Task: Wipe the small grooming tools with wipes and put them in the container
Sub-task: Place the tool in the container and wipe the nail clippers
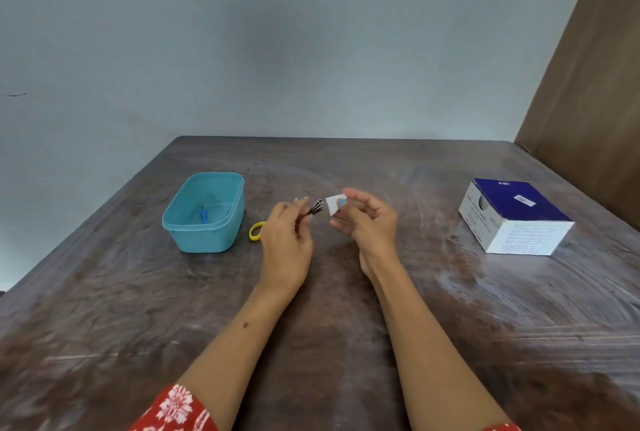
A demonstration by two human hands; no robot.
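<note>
My left hand [285,240] pinches a few thin dark hairpins [314,208], their ends pointing up and right. Just to the right, my right hand [369,221] holds a small white wipe sachet [334,204] with a blue mark between thumb and fingers. A short gap separates the pins from the sachet. To the left stands the teal plastic container [194,233], open, with a small blue tool [205,215] lying inside it. Beside the container a yellow loop handle [255,231] lies on the table, partly hidden behind my left hand.
A blue and white box of wipes [512,219] sits at the right of the dark wooden table [346,326]. A brown panel [588,84] rises at the far right, and a grey wall stands behind the table.
</note>
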